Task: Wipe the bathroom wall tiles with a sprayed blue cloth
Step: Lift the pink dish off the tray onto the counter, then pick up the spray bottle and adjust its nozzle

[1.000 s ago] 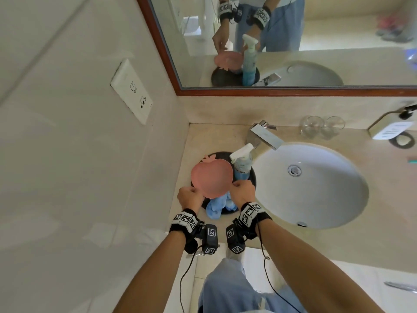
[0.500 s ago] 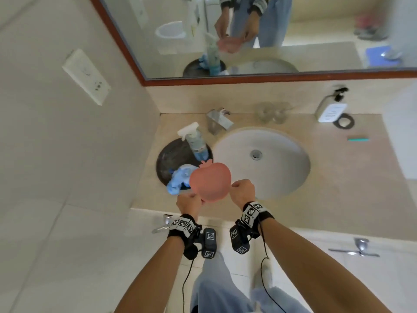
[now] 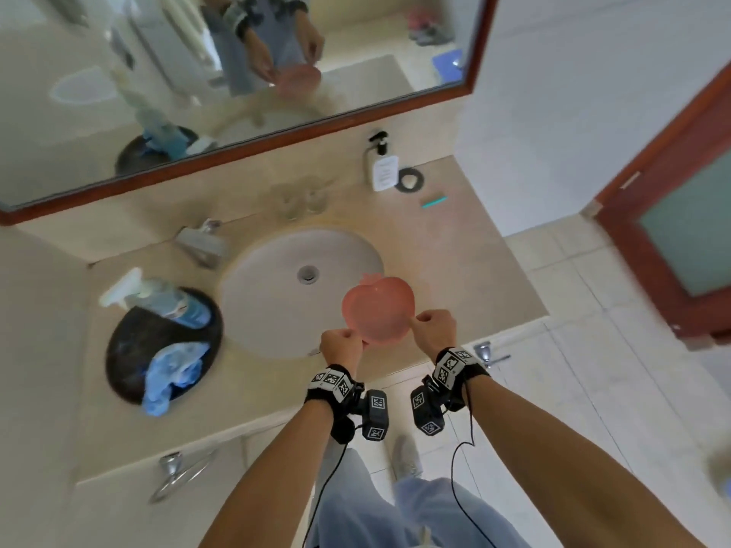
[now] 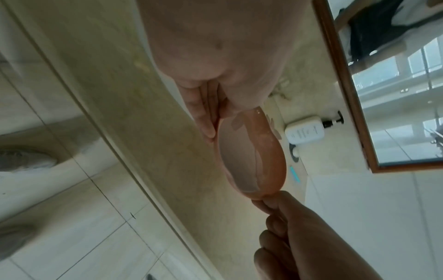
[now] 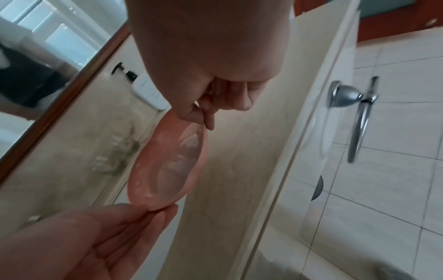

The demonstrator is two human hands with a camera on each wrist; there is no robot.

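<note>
Both your hands are tied up rn: left hand (image 3: 341,346) pinches the near-left rim of the pink apple-shaped dish (image 3: 379,313), right hand (image 3: 434,330) pinches the near-right rim. In the wrist views the fingers are curled onto the edge, thumb on top, so neither hand has room for anything else. The dish hangs over the front part of the sink (image 3: 277,310), not touching it afaict.

The thing you actually need, the blue cloth (image 3: 173,371), is well off to your left, bunched up at the near edge of the dark round tray (image 3: 130,350) on the tabletop (image 3: 455,247). No clear long axis, it's a crumpled heap that runs roughly near-to-far and droops over the tray's front rim. Spray bottle (image 3: 166,300) lies tilted at the far side of the same tray, nozzle pointing left, close to the cloth but I can't tell if they touch.

So imo the left hand is the nearer 1 for the cloth, reach goes left and a bit toward you; the right would have to cross over.

Room: the tabletop right of the sink is mostly bare; there's only a soap dispenser (image 3: 383,172) and 2 glasses (image 3: 302,199) back by the wall, so that looks like the easy spot to park the dish. Left side is tight, the wall (image 3: 35,310) is just beside the tray, and the tabletop front edge is right under the cloth, so watch you don't drag it off
</note>
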